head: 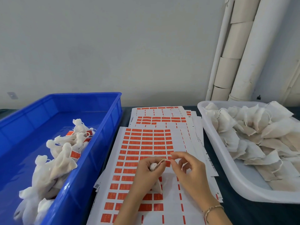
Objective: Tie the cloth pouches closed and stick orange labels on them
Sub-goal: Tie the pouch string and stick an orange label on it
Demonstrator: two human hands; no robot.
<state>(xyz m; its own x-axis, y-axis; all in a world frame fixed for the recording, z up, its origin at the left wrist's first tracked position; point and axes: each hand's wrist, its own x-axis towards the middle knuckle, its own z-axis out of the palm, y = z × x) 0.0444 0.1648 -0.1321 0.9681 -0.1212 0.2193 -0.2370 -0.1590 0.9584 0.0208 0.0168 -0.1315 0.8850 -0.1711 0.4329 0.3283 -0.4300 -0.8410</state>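
Tying step over sheet (177,139): pouch (153,166) gripped in left hand (146,172), string (163,160) pinched in right hand (190,173). Next, likely: tighten knot, peel label (147,138).

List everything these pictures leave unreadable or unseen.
Head view:
- Print on the orange labels: too small, blurred.
- Pouch knot: hidden by the left hand that grips it; right hand pinches its string.
- Blue bin near end: cut by the bottom edge.
- White tray right side: cut by the right edge.
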